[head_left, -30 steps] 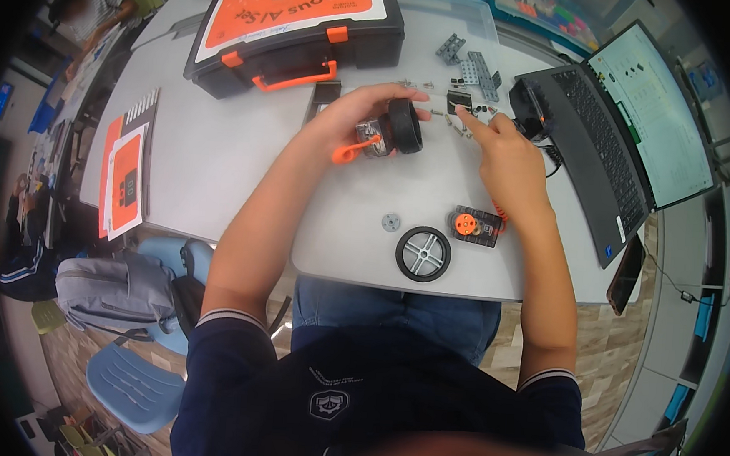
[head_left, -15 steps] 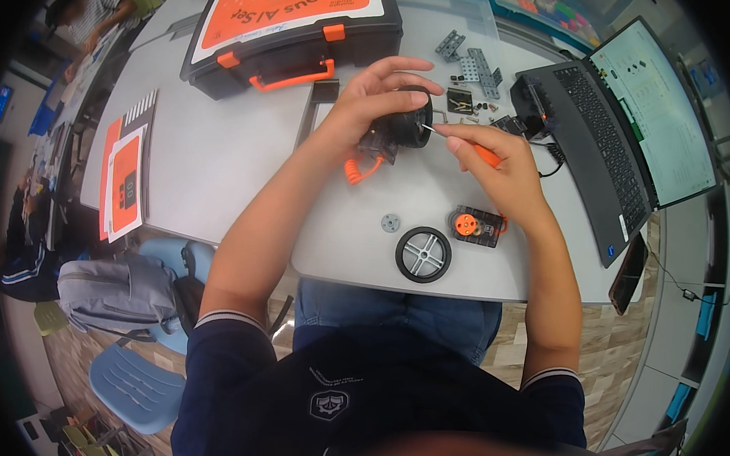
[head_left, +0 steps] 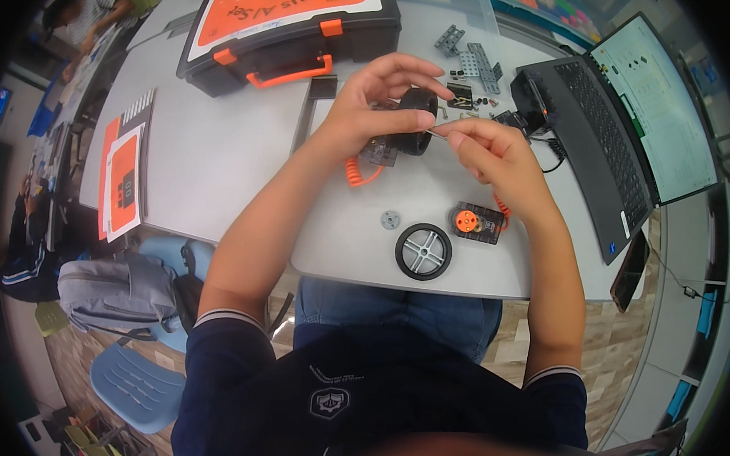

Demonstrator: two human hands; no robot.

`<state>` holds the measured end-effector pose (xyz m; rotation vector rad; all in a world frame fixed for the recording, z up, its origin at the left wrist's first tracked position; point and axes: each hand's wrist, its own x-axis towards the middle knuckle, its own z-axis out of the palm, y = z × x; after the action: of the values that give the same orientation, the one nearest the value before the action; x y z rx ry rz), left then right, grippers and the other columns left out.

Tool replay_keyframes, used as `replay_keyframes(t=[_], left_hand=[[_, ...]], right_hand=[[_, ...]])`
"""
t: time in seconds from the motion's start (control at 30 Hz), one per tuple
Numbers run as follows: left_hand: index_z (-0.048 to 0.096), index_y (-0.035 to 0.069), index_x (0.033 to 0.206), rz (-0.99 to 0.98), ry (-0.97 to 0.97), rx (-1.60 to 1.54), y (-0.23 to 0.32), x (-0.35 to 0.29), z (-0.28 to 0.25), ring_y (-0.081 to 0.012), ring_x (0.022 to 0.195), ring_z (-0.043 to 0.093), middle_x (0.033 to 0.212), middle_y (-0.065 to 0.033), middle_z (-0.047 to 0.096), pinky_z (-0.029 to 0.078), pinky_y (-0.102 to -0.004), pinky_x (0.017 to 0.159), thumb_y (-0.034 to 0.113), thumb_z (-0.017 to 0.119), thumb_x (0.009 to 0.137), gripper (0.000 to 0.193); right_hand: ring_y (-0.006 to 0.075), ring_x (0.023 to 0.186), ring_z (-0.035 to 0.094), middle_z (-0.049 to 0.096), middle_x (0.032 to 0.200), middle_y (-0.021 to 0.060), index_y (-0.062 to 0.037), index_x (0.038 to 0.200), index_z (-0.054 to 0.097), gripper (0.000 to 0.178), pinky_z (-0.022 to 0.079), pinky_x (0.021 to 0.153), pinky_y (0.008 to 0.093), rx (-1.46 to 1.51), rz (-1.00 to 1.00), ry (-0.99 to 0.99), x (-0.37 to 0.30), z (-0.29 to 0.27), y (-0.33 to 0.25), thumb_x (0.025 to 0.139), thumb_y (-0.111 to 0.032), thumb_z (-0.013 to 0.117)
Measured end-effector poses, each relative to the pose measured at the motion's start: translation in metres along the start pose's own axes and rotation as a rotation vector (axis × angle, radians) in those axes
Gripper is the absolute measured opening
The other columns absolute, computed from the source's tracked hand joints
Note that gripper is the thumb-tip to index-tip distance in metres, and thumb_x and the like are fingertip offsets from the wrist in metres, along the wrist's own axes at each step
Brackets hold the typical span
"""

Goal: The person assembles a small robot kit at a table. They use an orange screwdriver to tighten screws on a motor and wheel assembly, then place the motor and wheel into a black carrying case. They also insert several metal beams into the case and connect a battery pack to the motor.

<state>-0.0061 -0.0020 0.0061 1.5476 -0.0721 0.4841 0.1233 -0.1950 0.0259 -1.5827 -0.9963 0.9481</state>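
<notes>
Raised over the table, my left hand [head_left: 364, 107] is closed around a black-tyred wheel [head_left: 415, 139], its thumb across the tread. Joined to that wheel is a dark motor block [head_left: 378, 153] with a coiled orange cable [head_left: 353, 174]. My right hand [head_left: 499, 157] pinches a screwdriver [head_left: 437, 134]; its thin metal shaft meets the hub side of the wheel, and its handle is hidden by the hand. Nearer me lie a second wheel [head_left: 424, 251] with grey spokes, a small grey disc [head_left: 390, 219] and another motor block [head_left: 488, 227] bearing an orange hub [head_left: 467, 220].
A black case [head_left: 292, 48] with an orange handle stands at the back left. Grey perforated brackets [head_left: 479, 65] and small hardware lie beyond my hands. An open laptop [head_left: 601, 130] occupies the right, a phone [head_left: 630, 273] the table edge. Booklets [head_left: 126, 176] lie at left.
My right hand has rolled over, so the orange screwdriver handle no longer shows. My left thumb and fingers have shifted on the wheel, and more of the tyre is visible.
</notes>
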Motion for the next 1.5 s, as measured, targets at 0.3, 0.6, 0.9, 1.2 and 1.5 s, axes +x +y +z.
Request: replay_keyframes(t=[0.3,0.6,0.9,1.2,1.5], left_hand=[[0.064,0.002,0.113,0.152,-0.105,0.215,0.01,-0.007,0.003,-0.0197,0.109,0.067,0.114,-0.0148,0.071,0.051,-0.0309,0.094,0.005,0.081,0.073,0.043],[0.066,0.003,0.107,0.184,-0.068,0.071,0.013,-0.008,0.008,-0.0176,0.101,0.067,0.113,-0.0149,0.072,0.051,-0.0285,0.088,0.004,0.081,0.071,0.039],[0.066,0.003,0.111,0.144,-0.088,0.163,0.006,-0.005,0.0,-0.0185,0.106,0.068,0.112,-0.0134,0.073,0.05,-0.0277,0.091,0.004,0.082,0.072,0.042],[0.064,0.004,0.121,-0.111,-0.075,0.078,0.003,0.0,-0.003,-0.0148,0.106,0.067,0.113,-0.0118,0.073,0.048,-0.0258,0.093,0.006,0.077,0.078,0.045],[0.066,0.004,0.124,-0.689,0.07,-0.146,0.012,0.002,0.003,-0.0142,0.092,0.069,0.111,-0.0129,0.072,0.058,-0.0272,0.071,0.03,0.067,0.092,0.041]], right_hand=[[0.0012,0.043,0.022,0.035,0.058,-0.0089,0.0033,0.105,0.064,0.028,0.015,0.039,0.0231,0.481,0.326,-0.172,-0.001,-0.006,-0.006,0.102,-0.024,0.058],[0.0019,0.042,0.021,0.032,0.055,-0.009,0.004,0.095,0.064,0.033,0.015,0.039,0.0244,0.496,0.354,-0.263,-0.002,-0.011,-0.008,0.104,-0.027,0.057],[0.0025,0.047,0.027,0.038,0.058,-0.0077,-0.0012,0.094,0.068,0.026,0.022,0.044,0.0226,0.26,0.22,-0.193,-0.002,-0.003,0.0,0.101,-0.024,0.057],[0.0274,0.06,0.064,0.067,0.071,0.0103,-0.0024,0.093,0.069,0.02,0.048,0.06,0.0395,-0.574,-0.356,0.08,-0.001,0.012,0.017,0.097,-0.019,0.059],[0.0235,0.057,0.061,0.056,0.066,0.0051,-0.0083,0.099,0.071,0.014,0.047,0.054,0.0372,-1.329,-0.718,0.172,-0.003,0.016,0.019,0.087,-0.017,0.072]])
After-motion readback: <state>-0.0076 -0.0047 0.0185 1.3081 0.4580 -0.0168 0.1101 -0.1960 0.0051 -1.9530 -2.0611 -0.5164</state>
